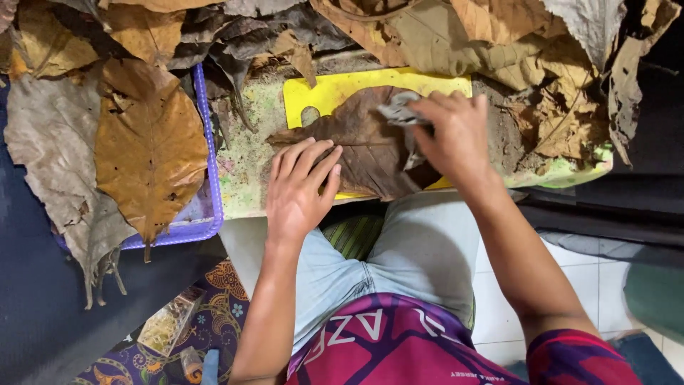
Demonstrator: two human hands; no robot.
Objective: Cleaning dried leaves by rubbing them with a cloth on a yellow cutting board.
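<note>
Left hand (301,187) lies spread flat, pinning the large dark-brown dried leaf (363,146) on the yellow plastic cutting board (342,87). Right hand (450,135) pinches a crumpled grey cloth (399,110) against it. Risky: a hard rub could crack this brittle leaf.

A dark brown dried leaf (363,146) is laid over a bright yellow cutting board (342,89), and a grey cloth (397,110) is seen on it. The board beneath (246,167) is pale green, speckled with brown dirt. An orange-tan leaf (149,142) is shown against a purple tray (206,153), beside greyish-brown leaves (50,135). Light grey shorts (420,249) and a magenta shirt (413,342) with white markings are worn. A dark purple batik mat (221,299) is patterned with orange and blue motifs.
</note>
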